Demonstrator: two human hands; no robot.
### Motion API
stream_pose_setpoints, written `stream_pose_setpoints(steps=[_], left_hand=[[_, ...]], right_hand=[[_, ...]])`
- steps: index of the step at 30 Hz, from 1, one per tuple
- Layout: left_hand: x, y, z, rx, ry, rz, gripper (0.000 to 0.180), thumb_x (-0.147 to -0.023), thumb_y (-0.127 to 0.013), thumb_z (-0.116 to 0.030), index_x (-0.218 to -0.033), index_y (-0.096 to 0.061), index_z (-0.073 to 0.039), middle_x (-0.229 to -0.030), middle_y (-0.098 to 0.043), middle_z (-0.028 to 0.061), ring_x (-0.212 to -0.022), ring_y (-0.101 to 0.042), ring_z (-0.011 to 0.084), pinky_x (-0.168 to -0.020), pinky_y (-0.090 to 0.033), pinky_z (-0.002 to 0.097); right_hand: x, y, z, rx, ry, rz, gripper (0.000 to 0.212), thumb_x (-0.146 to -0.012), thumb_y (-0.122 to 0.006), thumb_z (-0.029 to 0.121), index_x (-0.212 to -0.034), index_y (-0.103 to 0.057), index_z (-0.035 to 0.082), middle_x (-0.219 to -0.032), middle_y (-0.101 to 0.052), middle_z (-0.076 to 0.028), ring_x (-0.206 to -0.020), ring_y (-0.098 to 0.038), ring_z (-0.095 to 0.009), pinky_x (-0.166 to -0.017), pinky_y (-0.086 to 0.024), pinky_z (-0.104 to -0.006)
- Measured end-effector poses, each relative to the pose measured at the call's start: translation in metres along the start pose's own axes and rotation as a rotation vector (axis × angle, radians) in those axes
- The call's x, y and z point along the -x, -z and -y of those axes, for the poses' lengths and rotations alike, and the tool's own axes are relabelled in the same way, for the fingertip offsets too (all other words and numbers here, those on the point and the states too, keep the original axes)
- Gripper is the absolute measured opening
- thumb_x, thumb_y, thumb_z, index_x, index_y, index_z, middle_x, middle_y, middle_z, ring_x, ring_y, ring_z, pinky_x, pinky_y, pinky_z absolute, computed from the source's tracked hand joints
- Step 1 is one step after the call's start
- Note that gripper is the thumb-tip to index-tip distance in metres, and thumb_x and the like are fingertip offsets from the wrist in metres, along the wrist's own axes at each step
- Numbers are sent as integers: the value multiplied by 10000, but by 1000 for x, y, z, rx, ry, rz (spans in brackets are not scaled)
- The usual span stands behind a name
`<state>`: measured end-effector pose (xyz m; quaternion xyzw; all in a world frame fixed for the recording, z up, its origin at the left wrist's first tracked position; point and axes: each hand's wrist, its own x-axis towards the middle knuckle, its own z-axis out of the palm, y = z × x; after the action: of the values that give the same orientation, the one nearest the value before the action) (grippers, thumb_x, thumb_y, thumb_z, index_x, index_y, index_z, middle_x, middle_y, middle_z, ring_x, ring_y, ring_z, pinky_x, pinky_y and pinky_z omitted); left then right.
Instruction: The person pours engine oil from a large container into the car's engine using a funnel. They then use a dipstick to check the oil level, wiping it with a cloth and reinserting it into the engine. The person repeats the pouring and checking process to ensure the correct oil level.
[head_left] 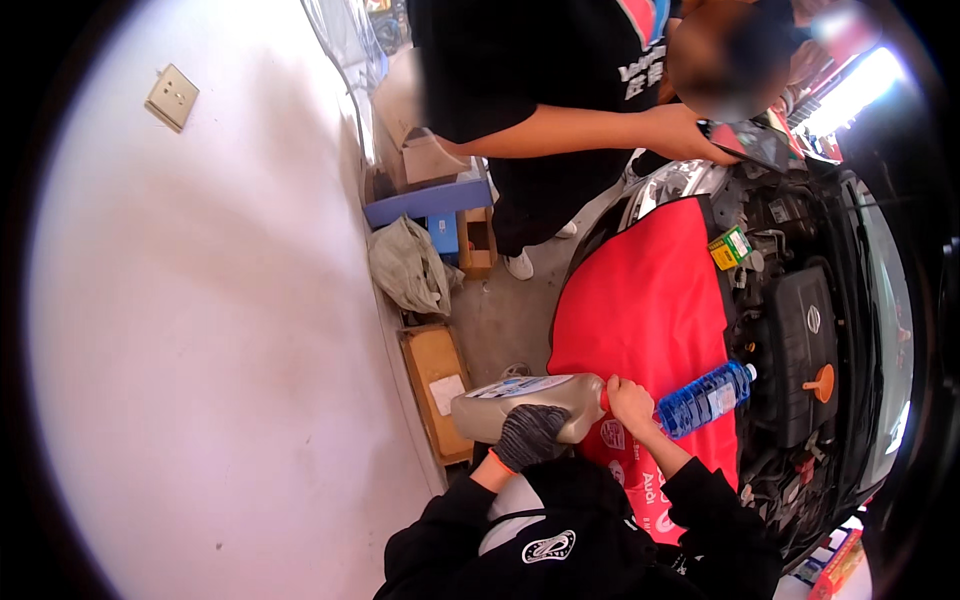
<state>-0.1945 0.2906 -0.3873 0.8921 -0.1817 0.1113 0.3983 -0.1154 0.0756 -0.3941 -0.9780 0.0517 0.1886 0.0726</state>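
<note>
My left hand (pixel 532 437), in a dark grey knit glove with an orange cuff, is closed round a beige-gold plastic jug (pixel 480 412). The jug lies tilted on its side, its neck pointing right. At that neck my bare right hand (pixel 630 403) has its fingers closed on the red cap (pixel 604 398), which they partly cover. Just beyond my right hand is a clear bottle of blue liquid (pixel 705 400), lying on a red fender cover (pixel 640 300) with its white cap toward the engine.
An orange funnel (pixel 822 383) rests on the black engine cover (pixel 800 345). A green and yellow box (pixel 730 248) sits at the engine bay's edge. Another person (pixel 560 130) stands ahead, holding a phone (pixel 750 145). Cardboard boxes (pixel 437 385) and a bag (pixel 408 265) line the white wall (pixel 220 330).
</note>
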Motion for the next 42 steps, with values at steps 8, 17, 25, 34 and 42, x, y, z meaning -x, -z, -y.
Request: stream_pose_setpoints(steps=[8, 17, 25, 34, 42], left_hand=[[-29, 3, 60, 156, 142, 174, 367, -643, -756, -332, -888, -657, -78, -770, -651, 135, -699, -639, 332, -646, -512, 429], [-53, -23, 128, 22, 237, 314, 377, -657, -734, -288, -956, -634, -81, -893, -646, 146, -837, -625, 341, -754, -499, 456], [-64, -116, 269, -131, 503, 586, 390, -667, -716, -231, -1028, -630, -112, -989, -643, 160, -985, -593, 351, -820, -496, 458], [-36, -215, 428, -335, 451, 502, 341, -665, -709, -217, -965, -658, -64, -967, -653, 203, -874, -627, 395, -769, -502, 481], [54, -297, 609, -341, 735, 347, 334, -710, -683, -235, -982, -658, -44, -985, -655, 215, -892, -626, 399, -781, -499, 477]], right_hand=[[-31, 2, 26, 66, 269, -64, 374, -922, -481, 403, -924, -526, 32, -736, -648, -224, -706, -655, -378, -590, -503, -498], [-54, -30, 21, -225, -88, 116, 394, -930, -486, 435, -1001, -538, 51, -809, -652, -233, -782, -641, -422, -655, -493, -504], [0, -35, -4, -587, -15, 245, 208, -901, -558, 294, -1011, -559, 117, -782, -650, -198, -774, -634, -406, -668, -484, -514], [62, -116, -54, -659, -319, 236, 188, -875, -574, 235, -970, -605, 75, -760, -643, -174, -738, -648, -350, -649, -505, -441], [74, -204, -85, -806, -465, 238, 146, -868, -598, 161, -988, -655, 101, -752, -643, -97, -661, -634, -237, -635, -500, -351]])
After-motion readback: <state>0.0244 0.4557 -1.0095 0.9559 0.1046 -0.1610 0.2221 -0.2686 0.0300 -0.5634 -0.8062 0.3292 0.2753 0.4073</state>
